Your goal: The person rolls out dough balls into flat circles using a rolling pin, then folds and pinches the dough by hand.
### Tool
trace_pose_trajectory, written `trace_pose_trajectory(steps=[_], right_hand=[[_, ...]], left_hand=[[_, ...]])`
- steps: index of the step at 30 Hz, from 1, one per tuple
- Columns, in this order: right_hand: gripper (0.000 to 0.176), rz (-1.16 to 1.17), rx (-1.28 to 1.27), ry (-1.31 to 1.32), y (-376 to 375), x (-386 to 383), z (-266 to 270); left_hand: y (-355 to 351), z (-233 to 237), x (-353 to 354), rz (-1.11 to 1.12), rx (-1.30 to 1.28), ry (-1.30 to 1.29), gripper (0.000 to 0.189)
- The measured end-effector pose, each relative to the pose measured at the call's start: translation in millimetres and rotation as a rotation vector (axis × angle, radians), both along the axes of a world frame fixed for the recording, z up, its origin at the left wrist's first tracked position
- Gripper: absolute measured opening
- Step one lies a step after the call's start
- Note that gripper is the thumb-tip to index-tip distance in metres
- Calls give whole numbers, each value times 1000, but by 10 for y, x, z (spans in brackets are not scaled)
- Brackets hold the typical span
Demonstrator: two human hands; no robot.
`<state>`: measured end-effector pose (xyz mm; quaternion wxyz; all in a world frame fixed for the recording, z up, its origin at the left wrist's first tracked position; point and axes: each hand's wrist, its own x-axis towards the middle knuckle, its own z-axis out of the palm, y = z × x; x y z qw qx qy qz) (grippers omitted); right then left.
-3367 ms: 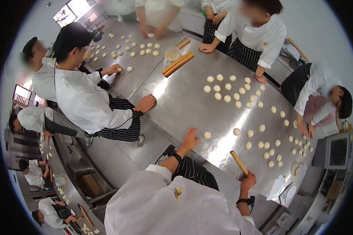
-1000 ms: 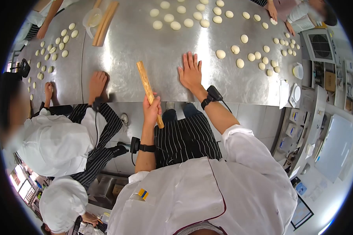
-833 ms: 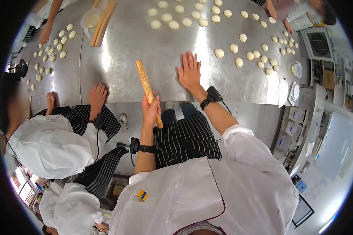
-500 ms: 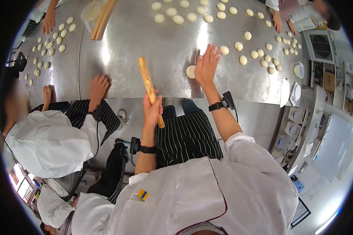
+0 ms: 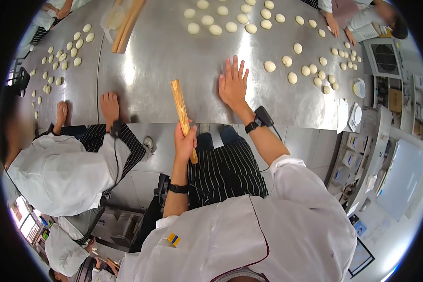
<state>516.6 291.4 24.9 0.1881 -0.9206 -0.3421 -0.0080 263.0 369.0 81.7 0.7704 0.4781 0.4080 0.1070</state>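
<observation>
My left hand is closed around a wooden rolling pin, held upright-slanting in front of the metal table's near edge. Palm down over the steel table, my right hand is open with its fingers spread. The spot where a flattened dough round lay is now covered by that hand, so the round itself is hidden. The nearest visible dough ball sits to the right of my right hand.
Several more dough balls are spread over the far and right parts of the table. Two wooden sticks lie beside a clear plastic container. A co-worker in a white jacket stands at my left; a scale is at the right end.
My right hand has shifted left, from beside the dough round to over where it lay. My left hand still grips the rolling pin, slightly lower in view.
</observation>
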Motion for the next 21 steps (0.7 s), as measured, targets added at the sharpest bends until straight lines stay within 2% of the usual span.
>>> trace_pose_trajectory(steps=[7, 10, 12, 16, 18, 21], right_hand=[[70, 17, -56, 24, 14, -92, -114], [71, 55, -200, 91, -76, -182, -141], [72, -19, -53, -15, 4, -123, -103], [73, 50, -147, 129, -111, -234, -136], [72, -19, 31, -19, -5, -121, -89], [71, 77, -62, 51, -83, -212, -104]], left_hand=[[6, 60, 36, -15, 18, 25, 25], [-2, 91, 25, -18, 18, 15, 24], [4, 95, 24, -31, 30, 15, 23], [-8, 140, 68, -12, 21, -4, 24], [10, 129, 54, -38, 49, -8, 24], [-32, 134, 99, -24, 47, 0, 24]])
